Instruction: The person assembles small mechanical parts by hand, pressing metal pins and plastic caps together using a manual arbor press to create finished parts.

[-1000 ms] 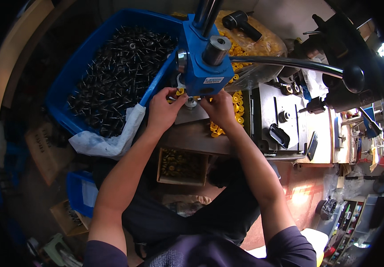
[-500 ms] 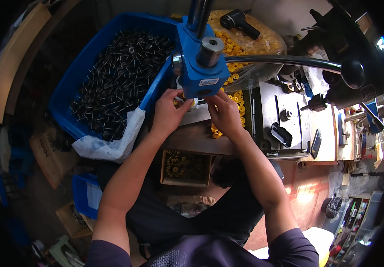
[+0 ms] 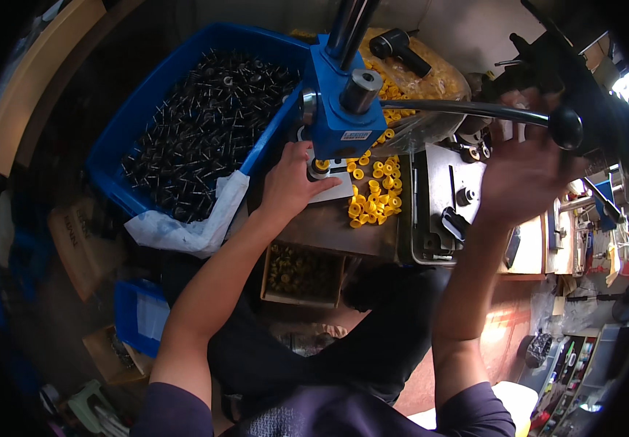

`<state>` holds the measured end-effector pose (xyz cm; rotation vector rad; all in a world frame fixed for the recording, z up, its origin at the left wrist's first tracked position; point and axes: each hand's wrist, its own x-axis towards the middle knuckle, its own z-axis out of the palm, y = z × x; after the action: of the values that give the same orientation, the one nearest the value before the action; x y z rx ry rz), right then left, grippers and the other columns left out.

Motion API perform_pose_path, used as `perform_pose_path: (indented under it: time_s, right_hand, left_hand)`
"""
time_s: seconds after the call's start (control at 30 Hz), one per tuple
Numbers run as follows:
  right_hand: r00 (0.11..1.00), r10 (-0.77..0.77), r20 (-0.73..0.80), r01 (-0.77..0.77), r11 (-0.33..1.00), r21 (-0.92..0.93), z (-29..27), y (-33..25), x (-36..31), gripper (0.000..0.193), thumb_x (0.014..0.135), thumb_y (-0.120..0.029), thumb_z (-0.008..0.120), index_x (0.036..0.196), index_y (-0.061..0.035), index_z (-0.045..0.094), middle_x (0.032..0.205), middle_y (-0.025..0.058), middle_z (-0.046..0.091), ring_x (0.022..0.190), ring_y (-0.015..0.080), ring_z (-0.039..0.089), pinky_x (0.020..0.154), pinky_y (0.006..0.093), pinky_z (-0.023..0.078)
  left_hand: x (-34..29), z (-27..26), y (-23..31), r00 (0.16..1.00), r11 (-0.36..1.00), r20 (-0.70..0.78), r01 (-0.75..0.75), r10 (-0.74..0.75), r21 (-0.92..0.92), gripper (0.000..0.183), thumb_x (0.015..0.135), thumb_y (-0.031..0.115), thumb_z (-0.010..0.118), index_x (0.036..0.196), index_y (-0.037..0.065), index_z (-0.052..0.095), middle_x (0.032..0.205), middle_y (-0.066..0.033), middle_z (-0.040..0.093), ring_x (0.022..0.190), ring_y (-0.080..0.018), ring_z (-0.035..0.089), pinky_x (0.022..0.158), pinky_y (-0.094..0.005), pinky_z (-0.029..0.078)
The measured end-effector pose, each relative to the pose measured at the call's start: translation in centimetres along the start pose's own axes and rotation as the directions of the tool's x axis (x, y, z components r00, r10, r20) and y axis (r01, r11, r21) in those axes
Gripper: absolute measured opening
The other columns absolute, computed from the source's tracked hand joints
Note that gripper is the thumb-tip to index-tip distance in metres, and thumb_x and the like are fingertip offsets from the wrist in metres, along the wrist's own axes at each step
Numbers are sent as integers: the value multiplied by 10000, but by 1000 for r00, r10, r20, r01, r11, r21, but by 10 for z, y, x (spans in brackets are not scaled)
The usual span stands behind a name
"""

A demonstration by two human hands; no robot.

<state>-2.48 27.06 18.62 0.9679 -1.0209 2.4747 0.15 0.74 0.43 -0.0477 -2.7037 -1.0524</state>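
Well, left hand (image 3: 290, 182) has fingers wide around yellow cap (image 3: 321, 166), under blue press (image 3: 338, 127), back from surface's (image 3: 329, 227) front edge. Right hand (image 3: 524, 182) blurred near lever (image 3: 467, 108); cannot tell grip. Early lever drop could pinch left hand; tilted cap could jam.

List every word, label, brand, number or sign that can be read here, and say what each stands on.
White rectangular label on the blue metal press head: print in two rows, wording not copied here; the lower row is too small to read surely.
Dark printed letters on the brown cardboard box at the left: turned sideways, wording not copied here.
Elsewhere, I can read no lettering.
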Motion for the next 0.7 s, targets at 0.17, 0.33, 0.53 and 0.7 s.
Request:
perform_pose_path:
  time_s: [0.17,0.33,0.53,0.7]
  right_hand:
    - [995,53,-86,-90,851,-517,37,-31,37,603,1040,-356,453,1425,108,434,862,92,572,624,149,510,894,360,514]
    - [854,-332,-401,36,806,-590,17,4,-129,493,1012,-279,406,1200,145,573,844,165,664,814,310,683,941,505,545]
    - [794,-227,-563,-270,698,-663,-5,58,-215,521,1054,-306,325,1186,128,582,1087,243,666,938,357,708,868,436,593]
    - [864,-72,-499,-334,658,-675,-53,98,-257,608,1081,-480,308,1280,52,525,1041,213,693,745,290,716,742,324,583]
  left_hand:
    - [-1,1,-5,998,996,49,40,-36,-79,505,801,311,807,1179,68,577,1152,-117,574,991,-330,663,807,-435,560]
    - [-5,5,-13,999,995,-5,45,-45,-94,419,799,290,803,1098,87,592,1114,-104,569,974,-310,658,816,-424,548]
    - [-2,1,-9,998,998,37,44,-42,-52,414,815,289,799,1102,98,570,1109,-108,561,910,-308,672,786,-430,553]
    - [-2,6,-9,999,999,29,30,-29,-33,423,818,291,797,1110,93,564,1113,-119,561,911,-327,672,781,-444,555]
